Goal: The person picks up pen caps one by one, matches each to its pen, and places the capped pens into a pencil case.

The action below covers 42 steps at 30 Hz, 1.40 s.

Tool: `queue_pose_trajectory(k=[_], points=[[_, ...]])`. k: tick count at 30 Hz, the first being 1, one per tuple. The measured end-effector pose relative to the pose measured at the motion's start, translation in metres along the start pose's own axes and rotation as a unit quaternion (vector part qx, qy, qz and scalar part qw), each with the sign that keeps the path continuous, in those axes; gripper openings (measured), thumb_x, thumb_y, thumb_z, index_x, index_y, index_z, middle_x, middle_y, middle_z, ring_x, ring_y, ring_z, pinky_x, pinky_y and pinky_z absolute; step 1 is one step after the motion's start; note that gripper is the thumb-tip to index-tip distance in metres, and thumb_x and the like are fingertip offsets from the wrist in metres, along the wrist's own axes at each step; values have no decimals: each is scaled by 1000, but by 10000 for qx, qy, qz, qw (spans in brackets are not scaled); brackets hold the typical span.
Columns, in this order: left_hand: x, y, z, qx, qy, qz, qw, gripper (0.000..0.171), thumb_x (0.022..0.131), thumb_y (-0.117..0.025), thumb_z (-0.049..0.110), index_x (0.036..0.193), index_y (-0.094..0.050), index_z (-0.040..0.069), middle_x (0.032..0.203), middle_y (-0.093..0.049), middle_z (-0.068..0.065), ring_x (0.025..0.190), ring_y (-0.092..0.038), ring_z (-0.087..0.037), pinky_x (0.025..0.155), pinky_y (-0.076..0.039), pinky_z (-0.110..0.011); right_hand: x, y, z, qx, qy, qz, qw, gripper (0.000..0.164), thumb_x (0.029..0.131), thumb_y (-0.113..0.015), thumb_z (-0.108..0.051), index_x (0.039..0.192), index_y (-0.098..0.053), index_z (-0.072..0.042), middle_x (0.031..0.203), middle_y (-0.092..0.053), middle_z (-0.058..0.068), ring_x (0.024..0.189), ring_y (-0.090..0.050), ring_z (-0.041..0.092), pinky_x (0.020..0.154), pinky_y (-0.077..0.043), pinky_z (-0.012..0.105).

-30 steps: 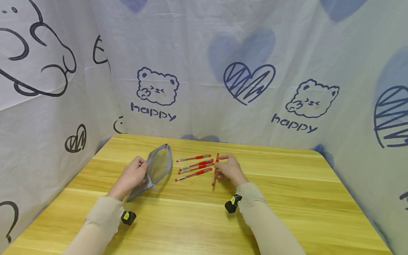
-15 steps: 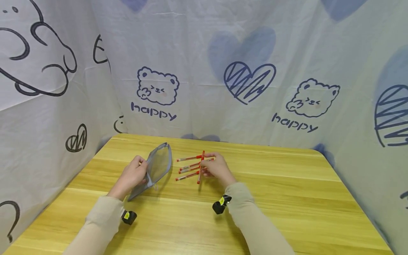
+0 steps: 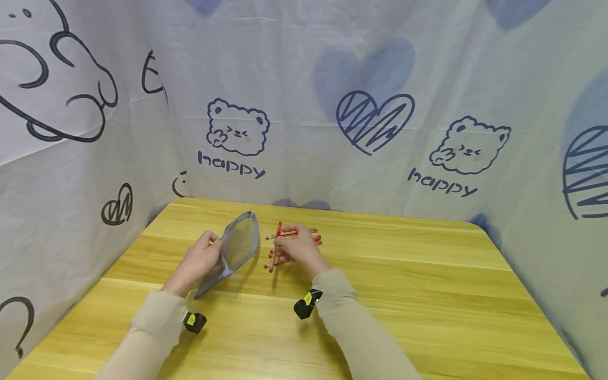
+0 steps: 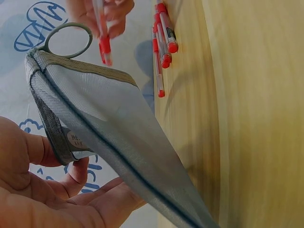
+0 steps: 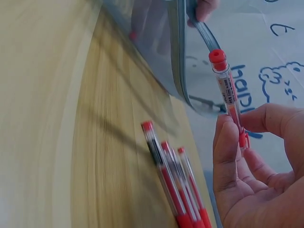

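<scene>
Grey mesh zippered pouch (image 3: 242, 243), pinched by the left hand (image 3: 201, 258), gapes over the yellow wood-grain worktop (image 3: 404, 269) at nine o'clock of the slim, clear-barrelled, red-capped plastic pen (image 5: 228, 92) the right hand (image 3: 301, 250) pinches, whose end could snag if the limp mesh sags.

The yellowish wood-grain table (image 3: 404, 295) (its far corners rounded) carries several red-and-clear pens (image 5: 182, 187), lying close together and roughly parallel.

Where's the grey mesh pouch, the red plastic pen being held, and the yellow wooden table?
Grey mesh pouch (image 4: 128, 116), left wrist view: broad side.
Held red plastic pen (image 5: 229, 90), right wrist view: barrel.
Yellow wooden table (image 3: 427, 285), head view: bare top.
</scene>
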<state>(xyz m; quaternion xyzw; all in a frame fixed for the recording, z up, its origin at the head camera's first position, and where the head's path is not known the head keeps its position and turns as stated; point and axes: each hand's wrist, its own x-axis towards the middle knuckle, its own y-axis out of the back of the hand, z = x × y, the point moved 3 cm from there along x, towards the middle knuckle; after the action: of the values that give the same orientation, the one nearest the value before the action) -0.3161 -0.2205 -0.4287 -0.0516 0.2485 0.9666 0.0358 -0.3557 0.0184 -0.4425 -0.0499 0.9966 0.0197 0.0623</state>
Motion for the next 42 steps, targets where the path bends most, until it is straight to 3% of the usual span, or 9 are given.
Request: queue_pose_trajectory(k=[7,14,17,22,29,36,42], points=[[0,-1,1,-61,-33,-37,10000,31,114,-28,25,121,-46,0,144,-47,-27,125,-54,-37,101,-61,-48,3,-20,-5,-40,98,18,9999,40,97,-68,-2,135,-56,-2,103,-77,18,60,-68,11,60,-60,27],[0,0,0,20,-82,15,10000,29,113,-29,23,119,-46,0,135,-47,-26,109,-57,-32,95,-63,-44,3,-38,-11,-99,201,300,9993,38,95,-70,-1,131,-59,-3,91,-75,13,62,-70,13,58,-60,27],[0,0,0,-10,-85,24,10000,30,113,-29,23,119,-45,-1,137,-47,-27,115,-56,-34,96,-63,-44,3,-45,-13,-54,241,406,9989,38,94,-70,1,130,-58,-3,88,-74,12,60,-68,14,54,-56,24],[1,-2,0,-105,-45,30,9999,31,114,-29,25,120,-45,-1,144,-46,-28,129,-53,-39,99,-62,-47,5,-55,-15,-298,275,552,9977,38,97,-71,-1,132,-58,-3,84,-74,10,54,-63,10,58,-61,29],[2,-4,0,-87,-6,71,9999,30,113,-31,24,120,-47,-1,142,-49,-27,118,-58,-34,95,-63,-40,9,-59,-15,-191,337,909,9951,38,95,-71,2,131,-58,-3,83,-70,6,56,-62,10,65,-65,37],[2,-5,2,-145,-28,72,9999,30,113,-30,22,121,-45,-2,142,-48,-28,132,-53,-41,100,-62,-48,9,-64,-13,-302,413,937,9943,36,95,-72,3,128,-58,-1,86,-73,10,56,-64,10,65,-66,39],[2,-5,2,-52,-27,105,9999,27,112,-31,21,118,-46,-1,141,-49,-29,129,-54,-40,97,-63,-46,6,-70,-10,-573,419,928,9931,33,96,-75,2,124,-58,-3,87,-77,11,53,-62,9,66,-66,41]])
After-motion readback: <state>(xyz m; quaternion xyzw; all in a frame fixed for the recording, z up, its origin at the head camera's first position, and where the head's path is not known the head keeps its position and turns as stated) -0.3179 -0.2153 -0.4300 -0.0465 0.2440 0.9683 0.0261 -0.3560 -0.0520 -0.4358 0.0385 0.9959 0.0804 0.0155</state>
